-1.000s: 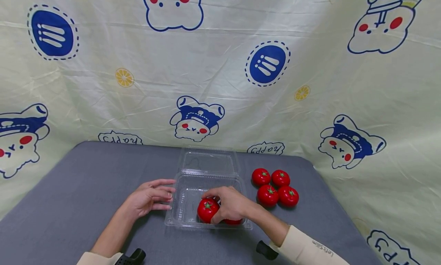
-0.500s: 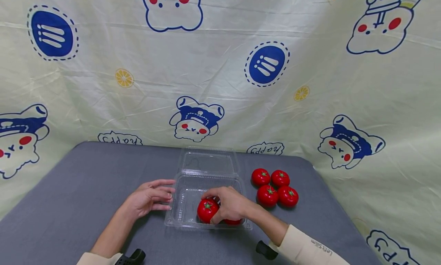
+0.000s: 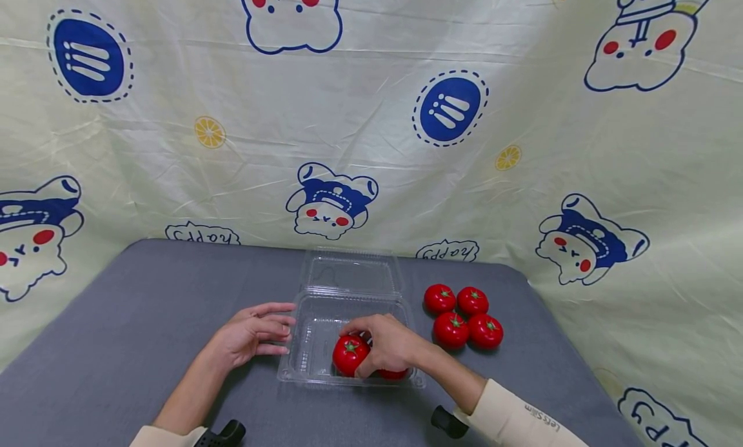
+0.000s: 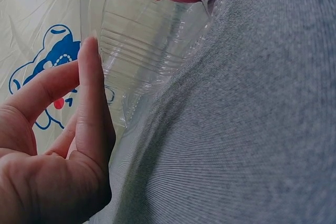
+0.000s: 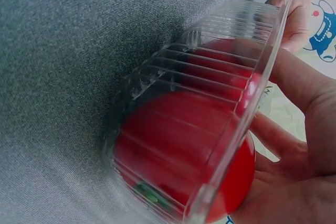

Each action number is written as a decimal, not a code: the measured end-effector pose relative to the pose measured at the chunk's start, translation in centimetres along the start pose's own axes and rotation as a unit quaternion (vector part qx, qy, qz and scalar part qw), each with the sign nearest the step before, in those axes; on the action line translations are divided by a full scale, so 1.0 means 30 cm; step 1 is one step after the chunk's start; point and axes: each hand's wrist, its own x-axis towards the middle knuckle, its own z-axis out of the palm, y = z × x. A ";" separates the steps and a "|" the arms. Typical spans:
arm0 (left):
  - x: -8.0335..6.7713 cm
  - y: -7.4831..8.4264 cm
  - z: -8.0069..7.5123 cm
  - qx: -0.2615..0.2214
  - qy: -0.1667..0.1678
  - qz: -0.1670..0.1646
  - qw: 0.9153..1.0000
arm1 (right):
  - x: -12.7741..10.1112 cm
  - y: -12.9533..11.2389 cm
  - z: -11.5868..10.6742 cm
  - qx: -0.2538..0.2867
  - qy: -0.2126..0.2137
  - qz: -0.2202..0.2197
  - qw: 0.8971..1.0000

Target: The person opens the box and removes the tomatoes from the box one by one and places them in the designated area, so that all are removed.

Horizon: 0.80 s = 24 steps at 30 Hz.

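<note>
Tomatoes and a clear plastic clamshell box (image 3: 316,360) sit on a grey cloth-covered table (image 3: 145,318), backed by a pale yellow curtain (image 3: 174,163) printed with cartoon bears, blue ovals and lemon slices. Going from big to small after those: the box lies open near the table's middle, its lid (image 3: 351,273) folded back flat toward the curtain and its ribbed tray toward the person. The left hand (image 3: 249,334) rests on the table just beside the tray's left wall, fingers straight and relaxed, holding nothing; in the left wrist view the fingertips (image 4: 89,56) lie against or very near the ribbed plastic, and contact cannot be told for sure. The right hand (image 3: 389,344) is inside the tray, its fingers curled over a red tomato (image 3: 350,355) that sits on the tray floor; the right wrist view shows the fruit pressed close to the tray's wall with the palm behind it. A second tomato (image 3: 391,373) shows as a red edge under that hand. To the right of the box, apart from it, four loose tomatoes (image 3: 463,317) lie clustered on the cloth, touching one another, green stems up.
</note>
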 end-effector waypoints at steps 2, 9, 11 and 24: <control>-0.001 0.000 0.001 -0.001 0.002 -0.001 1.000 | 0.000 0.001 -0.001 -0.001 0.001 -0.002 1.000; -0.002 0.001 0.005 0.004 -0.002 0.000 1.000 | 0.000 0.000 -0.001 -0.002 0.006 -0.011 1.000; -0.001 0.000 0.004 0.005 -0.002 0.000 1.000 | 0.000 -0.002 -0.001 -0.003 0.009 -0.014 1.000; -0.001 0.003 -0.002 0.003 0.000 0.000 1.000 | 0.001 -0.016 0.000 -0.026 0.032 -0.015 0.999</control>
